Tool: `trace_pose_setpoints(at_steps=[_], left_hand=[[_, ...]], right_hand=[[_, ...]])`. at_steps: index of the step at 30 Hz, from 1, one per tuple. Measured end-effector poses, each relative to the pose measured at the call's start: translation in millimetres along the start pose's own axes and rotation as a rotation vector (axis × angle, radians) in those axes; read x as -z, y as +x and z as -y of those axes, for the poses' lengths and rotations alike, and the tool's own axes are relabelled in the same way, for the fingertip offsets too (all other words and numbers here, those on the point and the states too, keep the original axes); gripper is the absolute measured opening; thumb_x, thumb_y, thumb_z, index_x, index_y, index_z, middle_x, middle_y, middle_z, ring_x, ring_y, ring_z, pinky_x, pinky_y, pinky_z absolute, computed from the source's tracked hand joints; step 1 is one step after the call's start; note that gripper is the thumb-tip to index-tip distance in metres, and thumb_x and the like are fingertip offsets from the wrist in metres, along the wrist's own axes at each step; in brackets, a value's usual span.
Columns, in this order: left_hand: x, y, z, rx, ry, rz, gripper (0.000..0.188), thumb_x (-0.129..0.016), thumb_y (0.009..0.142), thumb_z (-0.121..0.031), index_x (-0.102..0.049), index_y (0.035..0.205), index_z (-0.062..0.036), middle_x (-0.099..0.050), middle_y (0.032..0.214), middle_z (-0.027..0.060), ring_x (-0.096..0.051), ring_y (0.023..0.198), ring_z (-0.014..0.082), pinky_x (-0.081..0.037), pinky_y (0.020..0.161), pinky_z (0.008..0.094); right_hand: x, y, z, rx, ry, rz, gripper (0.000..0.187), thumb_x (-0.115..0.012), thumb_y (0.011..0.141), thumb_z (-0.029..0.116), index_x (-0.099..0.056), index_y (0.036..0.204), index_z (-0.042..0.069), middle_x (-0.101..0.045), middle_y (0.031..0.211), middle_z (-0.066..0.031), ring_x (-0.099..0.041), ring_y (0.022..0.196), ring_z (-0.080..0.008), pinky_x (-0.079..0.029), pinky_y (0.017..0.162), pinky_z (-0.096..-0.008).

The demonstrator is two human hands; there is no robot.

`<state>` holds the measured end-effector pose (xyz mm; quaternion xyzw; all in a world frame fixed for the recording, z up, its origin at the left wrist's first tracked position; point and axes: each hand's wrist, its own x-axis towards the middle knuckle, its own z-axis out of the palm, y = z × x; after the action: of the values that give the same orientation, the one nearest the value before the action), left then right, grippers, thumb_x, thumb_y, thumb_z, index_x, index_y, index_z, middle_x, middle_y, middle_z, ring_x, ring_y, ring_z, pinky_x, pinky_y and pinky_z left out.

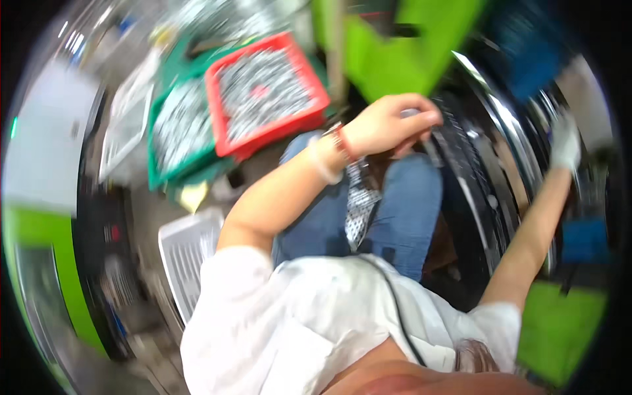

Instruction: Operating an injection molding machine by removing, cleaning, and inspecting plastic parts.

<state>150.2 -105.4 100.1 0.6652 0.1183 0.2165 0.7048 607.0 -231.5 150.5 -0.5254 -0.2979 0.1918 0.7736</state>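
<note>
My left hand is bare, with a red bracelet and a pale band at the wrist. It hovers above my knees, beside the dark edge of a machine. Its fingers are curled together, and a small greyish bit shows by the thumb, too blurred to name. At the far right, my right hand wears a white glove and reaches in among the machine's metal parts. Motion smears its fingers, so what it touches cannot be made out. Between my legs hangs a strip of patterned grey-white material.
To the left, a red crate full of small silvery pieces rests partly over a green crate with similar contents. A white plastic stool or chair stands nearer me. Blue bins sit at the right, near green panels.
</note>
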Motion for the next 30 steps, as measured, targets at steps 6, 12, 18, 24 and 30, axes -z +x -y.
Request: trace_pose_setpoints(at_steps=[6, 12, 18, 24, 30], left_hand=[[143.8, -159.0, 28.8, 0.012, 0.234, -0.928, 0.026, -0.062, 0.093, -0.030, -0.065, 0.104, -0.0064, -0.060, 0.077, 0.0001, -0.055, 0.066, 0.0077, -0.047, 0.056, 0.0238], [374.9, -271.8, 88.5, 0.419, 0.954, -1.286, 0.030, -0.051, 0.095, -0.030, -0.056, 0.117, -0.0112, -0.060, 0.101, 0.0074, -0.056, 0.091, 0.0183, -0.046, 0.077, 0.0324], [366.2, -211.0, 82.7, 0.743, 2.226, -0.651, 0.045, -0.041, 0.101, -0.030, -0.046, 0.141, -0.0116, -0.059, 0.128, 0.0185, -0.057, 0.119, 0.0288, -0.045, 0.100, 0.0395], [190.6, -66.7, 27.1, -0.238, 0.963, -0.028, 0.042, -0.045, 0.104, -0.023, -0.047, 0.135, 0.0048, -0.056, 0.131, 0.0182, -0.055, 0.121, 0.0255, -0.041, 0.106, 0.0379], [104.9, 6.6, 54.3, 0.379, 1.229, 0.572, 0.050, -0.050, 0.102, -0.031, -0.045, 0.141, -0.0006, -0.049, 0.143, 0.0138, -0.044, 0.133, 0.0237, -0.035, 0.109, 0.0343]], right_hand=[[-54.5, -197.8, -16.7, 0.115, -0.141, -0.065, 0.047, -0.046, 0.103, 0.022, -0.041, 0.136, -0.010, -0.046, 0.134, -0.0208, -0.050, 0.121, -0.0287, -0.042, 0.108, -0.0378], [-41.2, -326.5, -32.8, -0.146, -0.453, 0.041, 0.029, -0.052, 0.098, 0.014, -0.061, 0.117, -0.005, -0.059, 0.123, -0.0155, -0.062, 0.098, -0.0183, -0.052, 0.090, -0.0326], [24.2, -390.6, -66.1, -0.315, -0.488, 0.287, 0.029, -0.053, 0.098, 0.018, -0.062, 0.121, 0.001, -0.068, 0.110, -0.0094, -0.065, 0.096, -0.0161, -0.052, 0.087, -0.0297], [131.7, -549.0, -140.8, -0.693, -1.184, 0.268, 0.034, -0.048, 0.089, 0.029, -0.070, 0.106, 0.009, -0.069, 0.104, -0.0153, -0.063, 0.093, -0.0421, -0.050, 0.086, -0.0447], [201.9, -778.9, -146.3, -1.604, -1.375, 0.048, 0.038, -0.053, 0.089, 0.035, -0.071, 0.106, 0.007, -0.068, 0.108, -0.0205, -0.065, 0.103, -0.0377, -0.052, 0.086, -0.0444]])
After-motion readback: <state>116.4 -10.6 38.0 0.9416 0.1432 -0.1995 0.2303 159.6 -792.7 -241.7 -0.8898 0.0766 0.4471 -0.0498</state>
